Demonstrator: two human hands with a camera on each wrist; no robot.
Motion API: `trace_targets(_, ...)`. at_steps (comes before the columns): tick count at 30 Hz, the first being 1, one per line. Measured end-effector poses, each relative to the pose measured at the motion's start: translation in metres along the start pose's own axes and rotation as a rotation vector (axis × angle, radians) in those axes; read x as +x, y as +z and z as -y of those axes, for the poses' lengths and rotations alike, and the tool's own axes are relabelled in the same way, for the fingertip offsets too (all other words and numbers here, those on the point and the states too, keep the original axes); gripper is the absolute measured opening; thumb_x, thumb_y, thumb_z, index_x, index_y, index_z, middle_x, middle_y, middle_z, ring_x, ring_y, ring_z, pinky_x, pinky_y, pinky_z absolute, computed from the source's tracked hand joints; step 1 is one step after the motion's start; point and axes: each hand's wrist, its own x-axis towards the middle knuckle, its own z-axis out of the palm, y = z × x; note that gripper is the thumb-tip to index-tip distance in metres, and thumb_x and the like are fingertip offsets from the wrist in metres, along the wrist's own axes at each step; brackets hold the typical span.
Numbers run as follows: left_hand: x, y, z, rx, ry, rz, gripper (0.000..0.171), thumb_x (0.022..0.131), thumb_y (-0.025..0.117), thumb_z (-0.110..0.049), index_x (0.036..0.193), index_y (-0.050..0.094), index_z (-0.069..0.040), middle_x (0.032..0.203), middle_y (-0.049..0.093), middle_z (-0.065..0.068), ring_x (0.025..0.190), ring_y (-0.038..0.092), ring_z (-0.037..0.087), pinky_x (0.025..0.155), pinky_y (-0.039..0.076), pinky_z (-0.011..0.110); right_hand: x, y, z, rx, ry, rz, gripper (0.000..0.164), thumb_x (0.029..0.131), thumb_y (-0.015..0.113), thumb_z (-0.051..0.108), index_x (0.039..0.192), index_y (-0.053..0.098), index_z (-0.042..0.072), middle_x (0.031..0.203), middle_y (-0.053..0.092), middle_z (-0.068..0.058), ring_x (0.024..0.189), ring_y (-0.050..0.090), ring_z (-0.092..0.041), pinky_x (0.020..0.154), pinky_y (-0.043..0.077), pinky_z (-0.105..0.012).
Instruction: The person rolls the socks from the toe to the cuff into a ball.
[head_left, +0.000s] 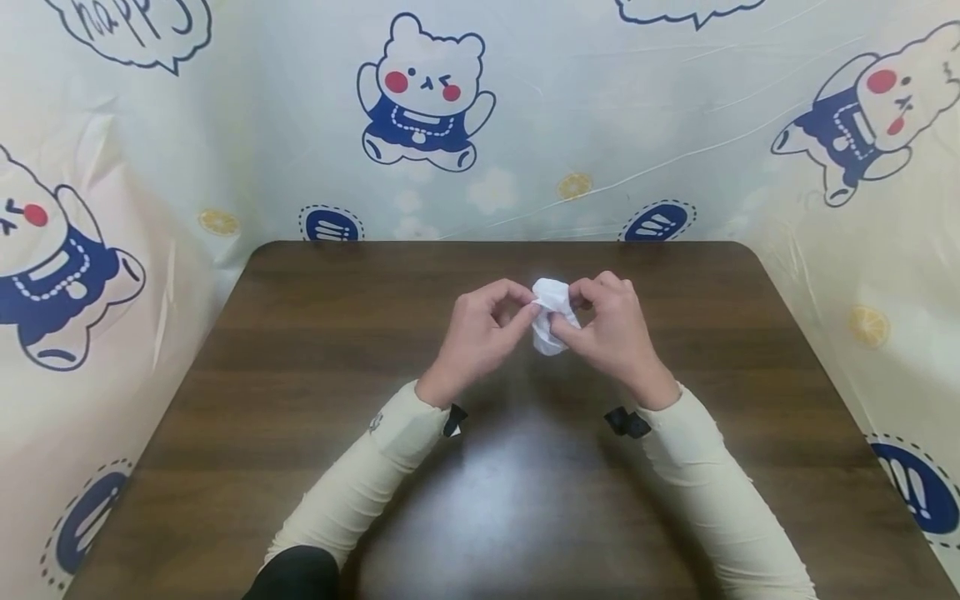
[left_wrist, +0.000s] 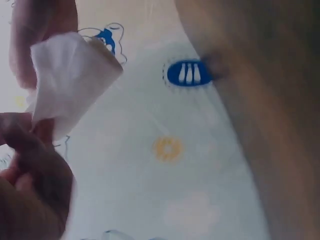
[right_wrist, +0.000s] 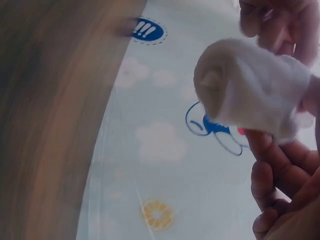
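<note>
A small, bunched white cloth is held up over the table between both hands; its rounded, pouch-like shape resembles a sock, but its exact kind is not clear. The left hand pinches its left edge between thumb and forefinger. On the other side, the right hand grips it with the thumb on the near face and fingers behind. Seen from the left wrist, the cloth flares out beyond the fingers. From the right wrist, the cloth shows folds and a rounded end.
A dark brown wooden table lies below the hands. Around its back and sides hangs a pale curtain printed with cartoon bears. A black band piece sits at the right wrist, and a dark rounded object is at the lower left.
</note>
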Motion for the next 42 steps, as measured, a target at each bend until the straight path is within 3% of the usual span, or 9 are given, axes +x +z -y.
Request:
trace_targets(3, 0.002, 0.002, -0.001, -0.223, -0.084, 0.052, 0.009, 0.097, 0.068, -0.011, 0.101, 0.066, -0.004, 0.081, 0.062, 0.006, 0.054, 0.049, 0.019, 0.048, 0.038, 0.029, 0.003, -0.003, -0.006, -0.034, 0.048, -0.014, 0.022, 0.078, 0.081, 0.011, 0.09, 0.071, -0.004, 0.077, 0.06, -0.011, 0.076, 0.049, -0.024, 0.071, 0.031, -0.04)
trace_targets(6, 0.005, 0.003, 0.0, -0.33, -0.109, 0.099, 0.008, 0.099, 0.065, -0.008, 0.103, 0.062, -0.002, 0.089, 0.062, 0.01, 0.06, 0.053, 0.022, 0.053, 0.041, 0.03, 0.004, -0.007, -0.009, -0.041, 0.09, -0.007, 0.021, 0.079, 0.079, 0.011, 0.093, 0.072, -0.004, 0.077, 0.058, -0.011, 0.076, 0.049, -0.025, 0.072, 0.031, -0.04)
trace_targets(9, 0.006, 0.001, 0.004, -0.299, -0.084, 0.137, 0.007, 0.099, 0.063, -0.007, 0.104, 0.062, -0.002, 0.093, 0.062, 0.011, 0.069, 0.058, 0.025, 0.06, 0.046, 0.029, 0.002, -0.01, -0.007, -0.036, 0.079, 0.014, 0.02, 0.079, 0.08, 0.009, 0.095, 0.074, -0.003, 0.076, 0.058, -0.008, 0.076, 0.047, -0.024, 0.071, 0.03, -0.04)
trace_targets(13, 0.003, -0.004, 0.009, -0.301, -0.097, 0.172, 0.007, 0.098, 0.065, -0.007, 0.102, 0.065, -0.001, 0.096, 0.065, 0.013, 0.076, 0.062, 0.029, 0.067, 0.05, 0.033, 0.0, -0.009, -0.003, -0.102, -0.048, 0.067, 0.015, 0.078, 0.081, 0.007, 0.091, 0.077, -0.001, 0.07, 0.061, -0.006, 0.071, 0.044, -0.022, 0.069, 0.03, -0.04)
trace_targets(22, 0.004, -0.01, 0.015, -0.275, -0.072, 0.285, 0.004, 0.098, 0.065, -0.009, 0.1, 0.066, -0.005, 0.088, 0.065, 0.006, 0.069, 0.057, 0.026, 0.06, 0.045, 0.032, -0.001, -0.012, 0.011, -0.255, -0.247, 0.293, 0.015, 0.081, 0.078, 0.0, 0.091, 0.078, 0.01, 0.076, 0.068, 0.0, 0.076, 0.042, -0.019, 0.072, 0.028, -0.041)
trace_targets(26, 0.005, -0.01, 0.011, -0.265, -0.062, 0.364, 0.004, 0.1, 0.063, -0.012, 0.103, 0.064, -0.009, 0.088, 0.065, 0.005, 0.072, 0.059, 0.027, 0.063, 0.048, 0.033, -0.003, -0.009, 0.008, -0.134, -0.294, 0.297, 0.021, 0.082, 0.074, -0.006, 0.086, 0.075, 0.015, 0.076, 0.067, 0.005, 0.078, 0.04, -0.017, 0.073, 0.025, -0.043)
trace_targets(30, 0.003, -0.013, 0.008, -0.299, -0.13, 0.368, 0.005, 0.1, 0.063, -0.012, 0.104, 0.064, -0.01, 0.088, 0.066, 0.007, 0.069, 0.06, 0.025, 0.063, 0.048, 0.035, -0.009, -0.004, 0.001, 0.085, -0.29, 0.244, 0.028, 0.083, 0.071, -0.011, 0.087, 0.076, 0.016, 0.077, 0.066, 0.011, 0.079, 0.039, -0.016, 0.075, 0.023, -0.043)
trace_targets(39, 0.006, -0.016, 0.005, -0.454, -0.252, 0.381, 0.006, 0.099, 0.06, -0.002, 0.104, 0.063, 0.0, 0.072, 0.066, 0.01, 0.058, 0.058, 0.019, 0.059, 0.046, 0.029, -0.021, 0.005, 0.004, 0.594, -0.072, 0.057, 0.025, 0.08, 0.071, -0.02, 0.096, 0.077, -0.002, 0.084, 0.063, -0.007, 0.083, 0.047, -0.022, 0.076, 0.037, -0.032)
trace_targets(42, 0.006, -0.014, 0.004, -0.468, -0.297, 0.371, 0.011, 0.097, 0.056, 0.004, 0.105, 0.063, 0.003, 0.067, 0.065, 0.009, 0.054, 0.052, 0.016, 0.057, 0.043, 0.029, -0.023, 0.009, 0.009, 0.659, -0.021, 0.044, 0.022, 0.079, 0.07, -0.023, 0.095, 0.073, -0.007, 0.084, 0.062, -0.011, 0.083, 0.051, -0.024, 0.073, 0.046, -0.028)
